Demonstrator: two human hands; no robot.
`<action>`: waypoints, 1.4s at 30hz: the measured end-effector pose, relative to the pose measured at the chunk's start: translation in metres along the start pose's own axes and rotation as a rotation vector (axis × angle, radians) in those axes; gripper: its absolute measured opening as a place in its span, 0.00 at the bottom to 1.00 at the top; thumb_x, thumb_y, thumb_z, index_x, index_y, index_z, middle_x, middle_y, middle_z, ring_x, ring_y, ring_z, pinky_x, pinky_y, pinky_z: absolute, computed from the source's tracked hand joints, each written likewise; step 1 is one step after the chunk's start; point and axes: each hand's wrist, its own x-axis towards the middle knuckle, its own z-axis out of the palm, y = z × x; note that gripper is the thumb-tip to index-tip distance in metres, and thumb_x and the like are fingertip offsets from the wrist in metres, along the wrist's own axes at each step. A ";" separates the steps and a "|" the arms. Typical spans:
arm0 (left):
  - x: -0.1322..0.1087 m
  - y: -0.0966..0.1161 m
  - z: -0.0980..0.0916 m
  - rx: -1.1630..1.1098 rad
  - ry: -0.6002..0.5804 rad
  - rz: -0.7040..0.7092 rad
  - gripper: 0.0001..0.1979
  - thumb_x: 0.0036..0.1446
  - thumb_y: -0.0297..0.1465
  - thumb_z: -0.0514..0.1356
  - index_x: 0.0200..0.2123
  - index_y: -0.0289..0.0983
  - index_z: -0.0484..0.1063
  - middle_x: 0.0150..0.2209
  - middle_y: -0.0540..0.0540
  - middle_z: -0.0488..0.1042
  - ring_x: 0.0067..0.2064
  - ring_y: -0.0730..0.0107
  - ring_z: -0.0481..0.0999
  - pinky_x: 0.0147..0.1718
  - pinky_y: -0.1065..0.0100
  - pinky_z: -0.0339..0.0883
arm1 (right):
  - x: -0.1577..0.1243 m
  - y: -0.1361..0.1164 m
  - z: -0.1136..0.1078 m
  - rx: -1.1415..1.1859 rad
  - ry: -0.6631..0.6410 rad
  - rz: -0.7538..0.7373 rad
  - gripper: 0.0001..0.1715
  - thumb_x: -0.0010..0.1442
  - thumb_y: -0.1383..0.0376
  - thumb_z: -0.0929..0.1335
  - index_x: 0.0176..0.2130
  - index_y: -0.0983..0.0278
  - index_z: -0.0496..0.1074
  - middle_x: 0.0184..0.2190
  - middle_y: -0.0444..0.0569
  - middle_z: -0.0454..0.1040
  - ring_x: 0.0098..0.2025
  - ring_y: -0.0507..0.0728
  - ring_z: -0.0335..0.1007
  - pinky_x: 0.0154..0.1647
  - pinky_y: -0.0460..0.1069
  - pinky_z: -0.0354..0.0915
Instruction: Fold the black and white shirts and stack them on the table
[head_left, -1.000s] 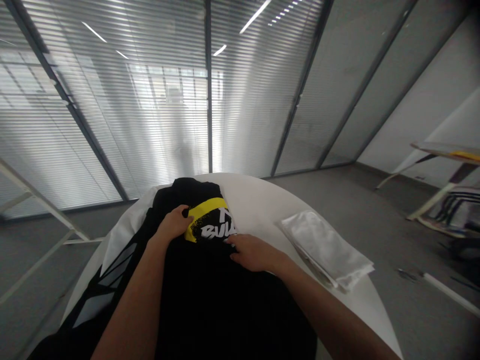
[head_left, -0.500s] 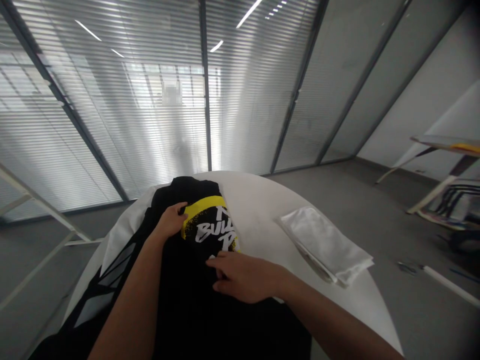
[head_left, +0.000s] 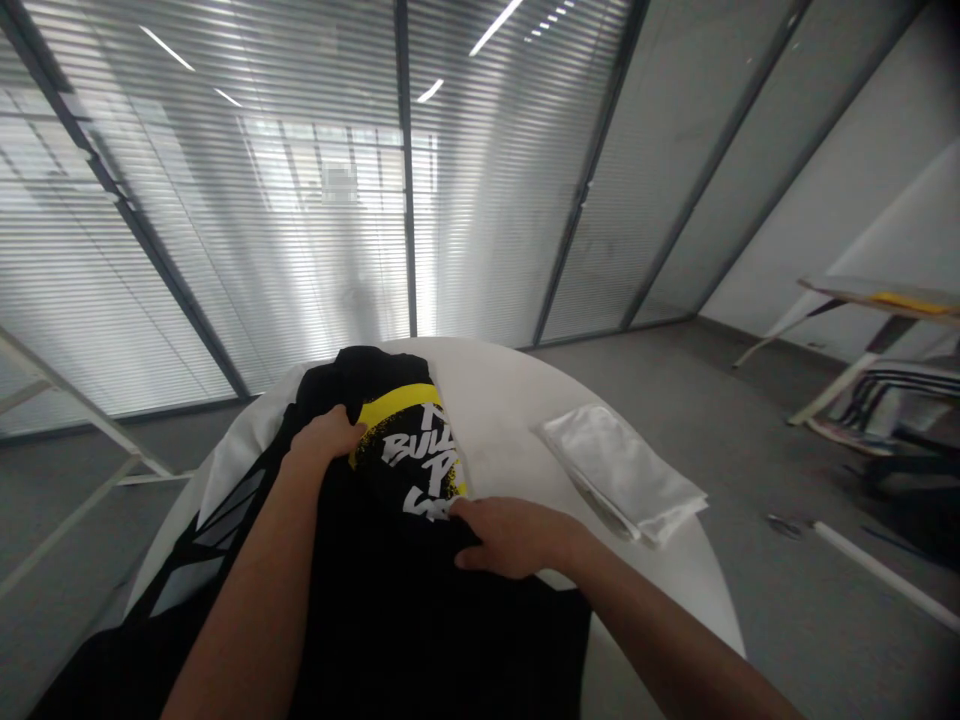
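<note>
A black T-shirt (head_left: pixel 390 610) with a yellow and white print (head_left: pixel 409 455) lies across a round white table (head_left: pixel 502 400). My left hand (head_left: pixel 324 437) rests on the shirt beside the print's left edge, fingers curled and gripping the black cloth. My right hand (head_left: pixel 517 537) lies on the shirt's right side just below the print, fingers bent and pinching the cloth. Both forearms reach over the shirt from the near edge.
A folded white cloth (head_left: pixel 622 473) lies on the table's right part. A white and grey garment (head_left: pixel 217 500) shows under the black shirt at the left. Glass walls with blinds stand behind the table. Another table (head_left: pixel 877 300) and chairs stand at the far right.
My right hand slid down and back toward me along the shirt's right side, drawing the cloth so more of the print shows. My left hand stayed by the print.
</note>
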 end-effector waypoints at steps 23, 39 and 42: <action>-0.109 0.008 0.015 -0.594 -0.064 0.233 0.24 0.49 0.35 0.64 0.50 0.34 0.72 0.37 0.43 0.80 0.40 0.58 0.79 0.40 0.63 0.71 | -0.038 0.021 0.037 0.982 -0.097 0.058 0.33 0.61 0.53 0.65 0.63 0.55 0.59 0.35 0.44 0.72 0.20 0.47 0.64 0.18 0.43 0.61; -0.115 0.005 0.036 -0.722 0.091 0.181 0.32 0.48 0.22 0.58 0.59 0.30 0.62 0.47 0.40 0.77 0.44 0.64 0.77 0.44 0.67 0.69 | 0.005 0.028 0.056 0.347 0.534 -0.073 0.11 0.58 0.63 0.67 0.39 0.64 0.76 0.40 0.49 0.75 0.43 0.55 0.70 0.47 0.48 0.63; -0.119 -0.002 0.039 -0.752 0.064 0.148 0.37 0.50 0.24 0.59 0.64 0.32 0.54 0.35 0.47 0.77 0.32 0.69 0.75 0.34 0.68 0.69 | 0.007 0.029 0.054 0.549 0.524 -0.015 0.10 0.54 0.66 0.68 0.37 0.65 0.76 0.37 0.48 0.76 0.39 0.55 0.70 0.43 0.48 0.64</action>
